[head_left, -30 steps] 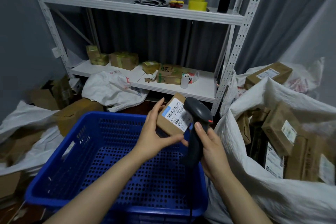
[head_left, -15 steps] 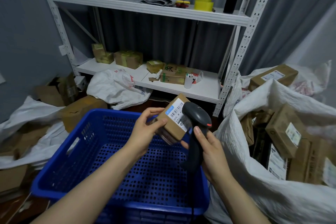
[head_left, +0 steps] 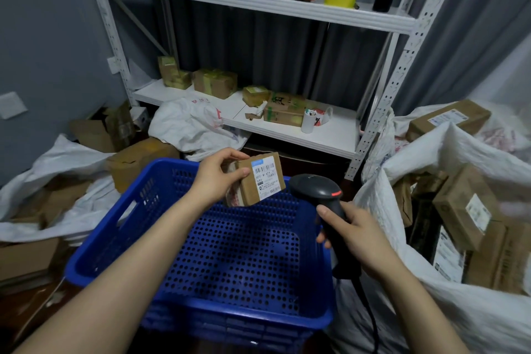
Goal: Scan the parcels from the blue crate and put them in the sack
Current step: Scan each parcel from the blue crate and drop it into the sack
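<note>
One blue crate [head_left: 97,244], one scanner [head_left: 313,190], one held parcel [head_left: 258,178], two hands [head_left: 212,178] [head_left: 356,233].

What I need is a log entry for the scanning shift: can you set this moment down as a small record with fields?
left hand: holds a small cardboard parcel above the crate, label facing up
right hand: grips the scanner by its handle
scanner and parcel: side by side, not touching
crate: blue, no parcel shows on its visible floor
sack: white, open, on the right, with several boxes inside
shelf: behind the crate, more boxes on it
</note>
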